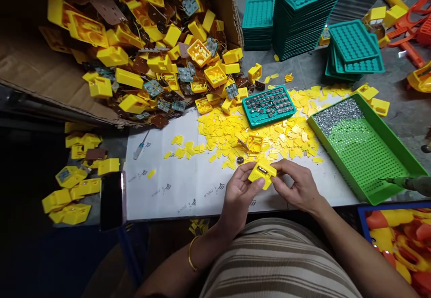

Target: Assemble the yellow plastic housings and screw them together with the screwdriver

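Observation:
My left hand [239,195] grips a small yellow plastic battery case [262,173], its thumb along the lower edge. Silvery button cells show in a slot of the case, near its middle. From the other side, my right hand [298,183] pinches the case's right edge between thumb and fingers. Just beyond the hands lie a single dark round button cell [240,159] and an opened yellow case with wires [255,144]. Past these, a teal tray [286,115] holds many button cells in round pockets. Loose yellow battery covers [222,129] are spread around it.
A cardboard box [40,80] at the upper left overflows with yellow cases and circuit boards. Teal trays [299,24] are stacked behind. A green basket [377,154] with small metal screws is on the right, beside a screwdriver tip [390,180]. A phone [112,201] lies left.

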